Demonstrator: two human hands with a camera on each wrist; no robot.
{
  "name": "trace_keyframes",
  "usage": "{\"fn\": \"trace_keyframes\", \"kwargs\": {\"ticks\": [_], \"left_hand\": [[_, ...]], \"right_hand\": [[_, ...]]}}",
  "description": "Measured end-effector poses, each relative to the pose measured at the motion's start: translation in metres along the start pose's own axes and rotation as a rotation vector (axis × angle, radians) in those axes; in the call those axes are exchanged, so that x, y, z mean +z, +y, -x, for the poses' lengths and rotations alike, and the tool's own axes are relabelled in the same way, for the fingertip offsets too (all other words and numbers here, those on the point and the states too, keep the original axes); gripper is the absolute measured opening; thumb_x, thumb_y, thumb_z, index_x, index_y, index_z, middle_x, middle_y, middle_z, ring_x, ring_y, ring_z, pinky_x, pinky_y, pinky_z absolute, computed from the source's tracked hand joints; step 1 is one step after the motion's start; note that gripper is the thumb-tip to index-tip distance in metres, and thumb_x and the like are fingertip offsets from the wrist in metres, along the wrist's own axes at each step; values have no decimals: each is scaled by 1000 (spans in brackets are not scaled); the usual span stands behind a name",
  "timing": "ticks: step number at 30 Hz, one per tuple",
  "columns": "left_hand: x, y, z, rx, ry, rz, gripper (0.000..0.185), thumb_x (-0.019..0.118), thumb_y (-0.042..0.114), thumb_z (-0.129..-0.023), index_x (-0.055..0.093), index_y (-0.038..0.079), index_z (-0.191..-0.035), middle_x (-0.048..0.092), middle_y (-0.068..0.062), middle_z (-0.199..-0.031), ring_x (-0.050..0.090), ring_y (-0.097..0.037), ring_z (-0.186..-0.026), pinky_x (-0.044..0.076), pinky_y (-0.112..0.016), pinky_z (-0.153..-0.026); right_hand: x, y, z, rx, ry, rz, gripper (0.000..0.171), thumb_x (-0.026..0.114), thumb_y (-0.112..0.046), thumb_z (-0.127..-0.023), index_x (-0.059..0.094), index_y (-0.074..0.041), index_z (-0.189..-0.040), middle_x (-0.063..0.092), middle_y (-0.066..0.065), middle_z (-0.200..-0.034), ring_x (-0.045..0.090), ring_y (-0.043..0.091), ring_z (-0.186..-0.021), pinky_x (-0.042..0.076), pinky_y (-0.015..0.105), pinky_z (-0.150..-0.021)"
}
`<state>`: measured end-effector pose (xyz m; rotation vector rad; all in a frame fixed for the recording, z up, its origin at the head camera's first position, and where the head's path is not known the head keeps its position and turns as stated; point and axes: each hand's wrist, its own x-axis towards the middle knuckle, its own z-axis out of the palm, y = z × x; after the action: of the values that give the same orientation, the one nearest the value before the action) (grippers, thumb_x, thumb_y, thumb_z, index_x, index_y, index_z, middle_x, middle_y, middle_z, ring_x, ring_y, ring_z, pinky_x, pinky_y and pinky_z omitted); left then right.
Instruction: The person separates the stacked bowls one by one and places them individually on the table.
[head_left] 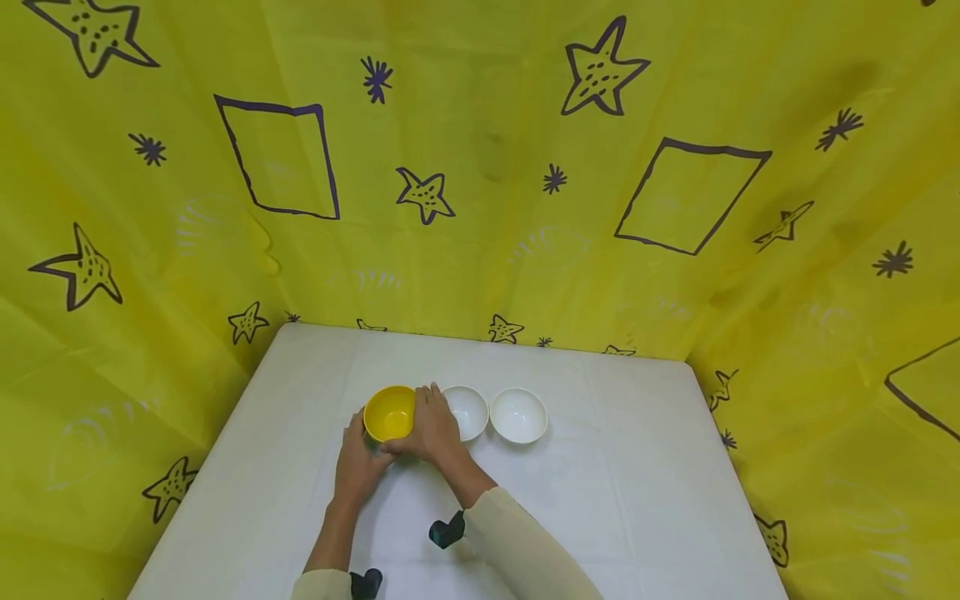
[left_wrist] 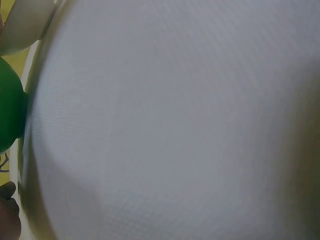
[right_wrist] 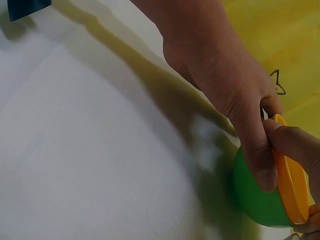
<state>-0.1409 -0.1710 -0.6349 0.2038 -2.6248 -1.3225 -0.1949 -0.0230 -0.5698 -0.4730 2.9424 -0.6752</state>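
bowl (head_left: pixel 389 412): yellow inside, green outside, round, lower centre of frame
opening: tipped upward and toward the camera
left hand (head_left: pixel 358 461): thumb curled against its green side
right hand (head_left: pixel 432 431): fingers clasp its rim

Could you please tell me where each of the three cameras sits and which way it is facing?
Head: worn high, looking forward and down at the table; both forearms show, left hand and right hand holding the bowl.
Left wrist: low over the tablecloth, mostly cloth; a fingertip at the edge.
Right wrist: low, facing the other hand gripping the bowl.
Shared: the bowl's green outside appears in both wrist views.
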Motion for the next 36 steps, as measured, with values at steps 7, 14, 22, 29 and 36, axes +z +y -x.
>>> {"fn": "trace_keyframes", "kwargs": {"ticks": [7,14,22,29,36], "left_hand": [[-2,2,-2,-30,-35,-7,92,87,20,-88,33,-3,-159,40,-25,-162,31,-42,-153,11,-53,-129],[-2,1,-3,-35,-40,-5,94,87,22,-87,32,-2,-159,40,-24,-161,30,-42,-153,11,-53,-129],[-2,2,-2,-59,-47,-3,94,87,22,-87,32,-2,-159,40,-24,-161,33,-43,-151,12,-55,-129],[-1,3,-1,-52,-36,-13,93,87,26,-89,33,-2,-158,44,-24,-157,42,-43,-144,17,-60,-126],[0,1,-1,-29,-15,-21,95,88,31,-87,34,-1,-158,44,-24,-157,44,-44,-142,29,-64,-121]], "right_hand": [[-4,-1,0,0,7,-15,102,90,-60,-73,48,-2,-147,60,11,-138,45,29,-145,47,42,-114],[-5,0,0,-4,12,-15,100,90,-60,-72,51,-3,-144,62,10,-134,48,29,-143,50,42,-111],[-4,1,-1,-9,25,-14,97,89,-61,-72,53,-7,-143,64,6,-129,54,25,-135,53,40,-107],[-11,1,-1,-23,41,-39,97,89,-61,-72,52,-8,-144,64,6,-128,55,26,-134,55,40,-104],[-22,2,1,-33,58,-95,101,89,-59,-72,50,-6,-147,62,9,-137,49,31,-142,53,47,-107]]}}
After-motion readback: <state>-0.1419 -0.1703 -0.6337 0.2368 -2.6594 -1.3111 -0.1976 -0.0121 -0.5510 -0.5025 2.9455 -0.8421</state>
